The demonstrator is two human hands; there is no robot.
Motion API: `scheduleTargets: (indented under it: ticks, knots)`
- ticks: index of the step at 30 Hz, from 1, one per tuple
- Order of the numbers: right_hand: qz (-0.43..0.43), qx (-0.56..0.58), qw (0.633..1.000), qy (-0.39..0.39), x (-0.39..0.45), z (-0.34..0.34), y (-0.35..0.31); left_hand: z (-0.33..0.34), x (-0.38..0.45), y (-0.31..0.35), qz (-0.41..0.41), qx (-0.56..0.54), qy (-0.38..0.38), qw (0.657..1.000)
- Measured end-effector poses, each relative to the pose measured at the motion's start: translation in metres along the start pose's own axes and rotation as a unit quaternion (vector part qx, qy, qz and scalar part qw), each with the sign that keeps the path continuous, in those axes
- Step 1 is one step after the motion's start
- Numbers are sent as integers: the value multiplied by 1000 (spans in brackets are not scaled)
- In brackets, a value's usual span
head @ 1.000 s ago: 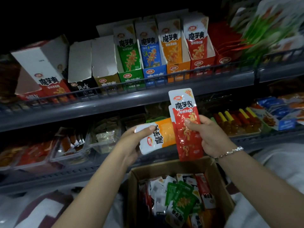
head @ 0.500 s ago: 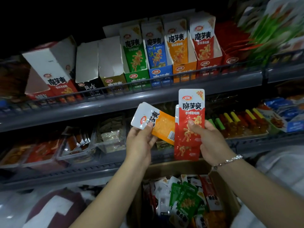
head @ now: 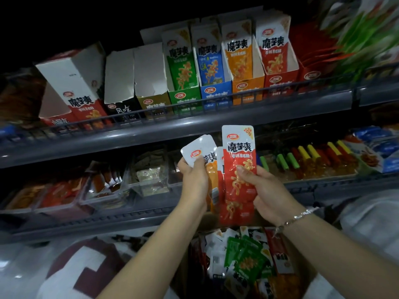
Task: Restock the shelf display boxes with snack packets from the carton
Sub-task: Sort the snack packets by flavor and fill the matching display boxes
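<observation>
My right hand (head: 267,190) grips a red-and-white foil snack packet (head: 238,169) printed "魔芋爽", upright with its white end up, below the grey upper shelf's rail (head: 151,130). My left hand (head: 194,180) pinches orange-and-white packets (head: 205,160) tilted leftward, just beside it. The red cardboard display box (head: 280,82) stands above; the brown carton (head: 248,266) lies below.

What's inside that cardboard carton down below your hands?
The carton holds a loose heap of snack packets: green packets, red packets, white ones. Its lower layers and bottom are covered by the heap.
</observation>
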State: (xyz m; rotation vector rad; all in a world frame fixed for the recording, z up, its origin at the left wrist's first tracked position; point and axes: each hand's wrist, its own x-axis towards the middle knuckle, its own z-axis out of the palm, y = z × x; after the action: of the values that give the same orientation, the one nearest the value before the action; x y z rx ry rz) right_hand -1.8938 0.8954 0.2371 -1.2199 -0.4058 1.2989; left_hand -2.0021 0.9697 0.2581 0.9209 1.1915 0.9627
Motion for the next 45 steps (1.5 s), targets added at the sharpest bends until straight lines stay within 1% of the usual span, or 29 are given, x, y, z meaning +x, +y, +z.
scheduleTargets:
  ticks: [2,8,11,15,19,21,26,28,31,34,36,40,43,45]
  knots:
    - [-4,3,1000,-5,-1,1,1,0,-1,0,1,33,-13,999]
    - [-7,24,999,-28,-7,3,0,-3,7,-1,-33,13,-14,999]
    - [-7,34,999,-14,-7,3,-3,-3,12,-3,-20,24,10,999]
    - [5,47,999,15,-4,-3,-10,-6,18,-3,6,73,55,996]
    - [17,42,999,14,-4,-6,-12,-9,19,0,-39,103,63,992]
    - [24,42,999,18,-4,-7,-11,-11,18,1,-52,111,49,991]
    - [24,47,998,25,-5,-7,-13,-9,14,0,-57,122,8,991]
    - [21,53,998,25,-5,-7,-15,-10,12,1,-84,96,-24,992]
    - [17,55,998,24,-6,-9,-20,-12,7,4,-99,39,-93,990]
    - [23,43,999,2,-7,-10,-25,-12,-1,5,-94,14,-143,985]
    - [30,33,999,-16,-7,-10,-25,-11,-2,4,-113,-16,-170,979]
    - [31,27,999,-14,-7,-9,-20,-13,-4,3,-133,-55,-176,974]
    - [25,28,999,2,-7,-6,-15,-10,-8,1,-129,-57,-185,973]
    - [28,26,999,20,-7,-4,-10,-8,-9,-1,-126,-56,-174,975]
